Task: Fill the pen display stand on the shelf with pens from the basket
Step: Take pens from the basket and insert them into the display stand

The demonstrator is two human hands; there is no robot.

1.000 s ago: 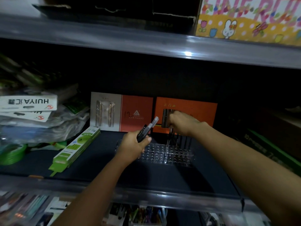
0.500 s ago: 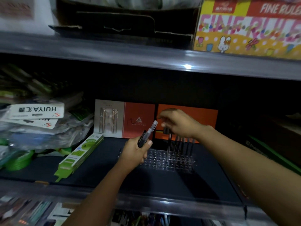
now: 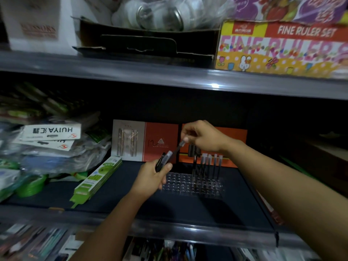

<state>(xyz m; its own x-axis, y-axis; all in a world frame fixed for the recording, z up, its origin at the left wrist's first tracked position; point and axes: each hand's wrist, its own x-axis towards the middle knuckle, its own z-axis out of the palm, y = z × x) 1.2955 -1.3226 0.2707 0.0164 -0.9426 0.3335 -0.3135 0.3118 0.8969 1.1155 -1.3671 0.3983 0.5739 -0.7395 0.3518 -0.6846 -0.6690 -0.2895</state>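
Left hand (image 3: 150, 176) gripping pens (image 3: 162, 162), right hand (image 3: 202, 137) pinching one pen (image 3: 178, 147) above stand (image 3: 192, 185).

Dim grey metal shelving (image 3: 169, 76), glare spot on upper shelf edge.

A single head-worn, wide-angle view looks forward and slightly down into a dim shelf bay from close in front. The upper shelf edge (image 3: 169, 76) crosses the top, the lower shelf lip (image 3: 188, 230) runs along the near bottom. Both forearms reach in from the near edge toward the clear pen display stand (image 3: 192, 183) at centre, within arm's reach
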